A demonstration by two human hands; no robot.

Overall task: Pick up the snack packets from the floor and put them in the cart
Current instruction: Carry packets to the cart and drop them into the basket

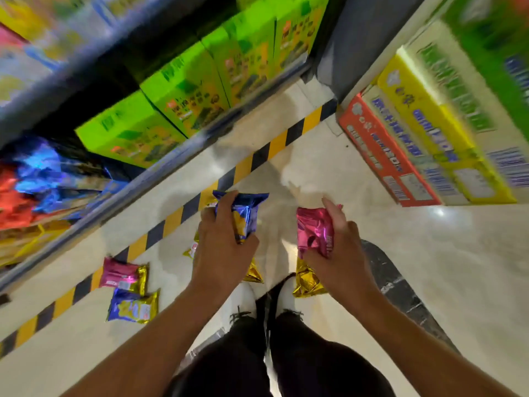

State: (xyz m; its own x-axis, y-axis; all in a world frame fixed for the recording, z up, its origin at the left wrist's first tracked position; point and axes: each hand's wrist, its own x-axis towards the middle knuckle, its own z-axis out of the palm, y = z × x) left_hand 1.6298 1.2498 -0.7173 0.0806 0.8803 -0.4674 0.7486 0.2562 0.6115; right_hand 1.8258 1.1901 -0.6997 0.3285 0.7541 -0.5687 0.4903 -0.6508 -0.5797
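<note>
My left hand (221, 245) grips a blue snack packet (247, 212) above the floor, fingers curled round it. A pink snack packet (313, 232) is held in my right hand (342, 247) just to the right. On the floor at the left lie a pink-and-gold packet (123, 275) and a blue-and-gold packet (133, 308). A gold packet (307, 280) lies under my right wrist, and another gold one (253, 272) peeks out beneath my left hand. No cart is in view.
A shelf with green boxes (183, 98) runs along the left, bordered by yellow-and-black floor tape (160, 227). Stacked cartons (423, 141) stand at the right. My shoes (267, 296) and dark trousers fill the bottom centre. Pale tiles lie between.
</note>
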